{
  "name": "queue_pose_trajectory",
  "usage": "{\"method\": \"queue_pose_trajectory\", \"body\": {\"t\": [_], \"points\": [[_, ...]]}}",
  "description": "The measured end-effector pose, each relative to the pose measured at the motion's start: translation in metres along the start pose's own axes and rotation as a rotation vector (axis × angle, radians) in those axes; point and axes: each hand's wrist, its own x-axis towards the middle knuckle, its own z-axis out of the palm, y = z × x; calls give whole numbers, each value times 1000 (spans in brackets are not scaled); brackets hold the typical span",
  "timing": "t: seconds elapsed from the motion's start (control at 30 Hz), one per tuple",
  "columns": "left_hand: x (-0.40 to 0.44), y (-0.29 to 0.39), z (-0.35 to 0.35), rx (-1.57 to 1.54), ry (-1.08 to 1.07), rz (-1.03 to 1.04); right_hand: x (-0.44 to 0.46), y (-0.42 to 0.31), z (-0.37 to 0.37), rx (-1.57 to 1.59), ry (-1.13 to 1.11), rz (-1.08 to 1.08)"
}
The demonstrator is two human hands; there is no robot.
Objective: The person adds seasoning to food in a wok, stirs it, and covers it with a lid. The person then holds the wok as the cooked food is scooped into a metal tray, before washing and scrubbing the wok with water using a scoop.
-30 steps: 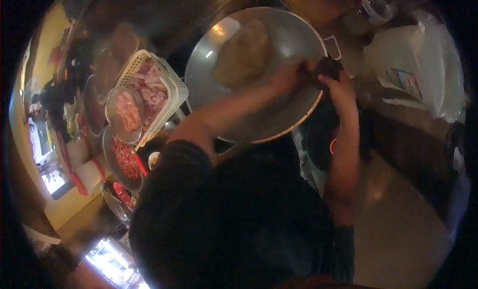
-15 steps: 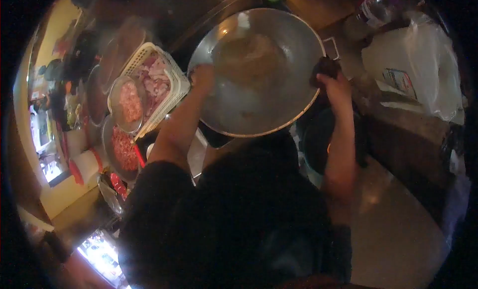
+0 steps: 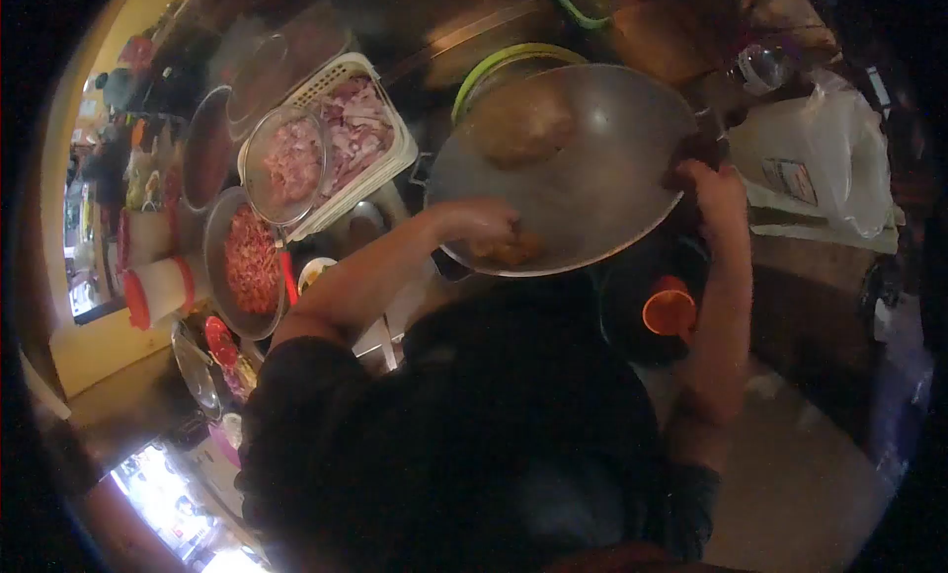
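A large metal wok (image 3: pixel 612 198) is tilted in front of me, with brownish liquid (image 3: pixel 523 129) pooled at its far left side. My left hand (image 3: pixel 481 221) is inside the wok near its front rim, fingers curled and pressed together. Whatever those fingers hold, if anything, is hidden; a brownish patch, perhaps a reflection, shows beneath them. At the wok's right rim, my right hand (image 3: pixel 713 186) grips a dark cloth (image 3: pixel 699 149) around the handle area.
Left of the wok stand a white basket of raw meat (image 3: pixel 400 156), a bowl of pinkish meat (image 3: pixel 286 168) and a bowl of chopped red pieces (image 3: pixel 252 267). An orange cup (image 3: pixel 669 312) is below the wok's right side. A plastic-lined container (image 3: pixel 810 158) stands right.
My left hand went from the wok's right side to its left rim, then inside near the front. The wok has tipped and shifted right, uncovering a green-rimmed vessel behind it. The right hand keeps its grip.
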Motion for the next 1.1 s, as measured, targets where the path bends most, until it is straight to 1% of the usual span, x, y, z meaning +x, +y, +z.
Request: {"method": "queue_pose_trajectory", "body": {"t": [0.03, 0.07, 0.1, 0.13, 0.17, 0.2, 0.23, 0.27, 0.3, 0.33, 0.37, 0.4, 0.43, 0.5, 0.53, 0.6, 0.63, 0.7, 0.73, 0.8, 0.87, 0.9, 0.93, 0.97, 1.0, 1.03, 1.07, 1.1], "points": [[0, -4, 3, -7, 1, 10, -4, -9, 0, 48, -22, -28], [2, -9, 4, 39, 27, 70, -8, -18, 0, 38, -19, -33], [4, -12, 7, 83, 50, 132, -12, -29, -4, -55, -6, -98], [4, -14, 10, 75, 48, 144, -21, -48, -6, -149, 5, -159], [4, -15, 14, 32, 43, 216, -31, -68, -4, -162, 7, -158], [3, -17, 19, -13, 35, 285, -44, -90, 0, -215, 18, -213], [2, -18, 22, -20, 28, 291, -55, -105, 4, -265, 26, -266], [2, -18, 22, -10, 8, 324, -59, -113, 8, -270, 26, -263], [1, -18, 22, 1, -11, 355, -60, -120, 13, -312, 38, -359], [1, -17, 24, 0, -16, 357, -61, -126, 17, -354, 50, -454], [3, -15, 25, 119, 39, 369, -60, -132, 21, -356, 51, -452], [3, -13, 26, 237, 94, 379, -59, -138, 24, -462, 39, -478], [0, -12, 28, 237, 92, 381, -62, -144, 27, -568, 27, -502], [-6, -9, 31, 7, 108, 265, -77, -158, 35, -610, 29, -511], [-5, -12, 35, 7, 108, 265, -82, -162, 38, -651, 30, -517], [3, -18, 45, 6, 248, 291, -84, -164, 44, -673, 30, -521], [6, -16, 47, 4, 250, 292, -84, -163, 46, -695, 31, -524], [15, -10, 53, -130, 304, 107, -76, -154, 47, -712, 62, -530], [22, -13, 58, -133, 299, 107, -71, -146, 47, -728, 94, -532], [52, -29, 69, -164, 643, 395, -57, -123, 43, -697, 110, -552], [131, -67, 64, -249, 954, 329, -50, -103, 38, -667, 125, -571], [128, -63, 49, -254, 948, 327, -51, -94, 35, -618, 67, -515], [110, -53, 25, -430, 1062, 462, -51, -87, 34, -567, 12, -462], [105, -38, 17, -521, 1117, 532, -51, -75, 36, -567, 16, -459], [101, -24, 9, -606, 1169, 608, -52, -62, 38, -475, 24, -446], [107, 3, 19, -710, 1006, 658, -52, -53, 39, -386, 24, -432], [112, 17, 26, -807, 839, 701, -52, -49, 39, -387, 19, -430], [127, 11, 23, -808, 839, 696, -52, -46, 39, -372, 49, -429]]}}
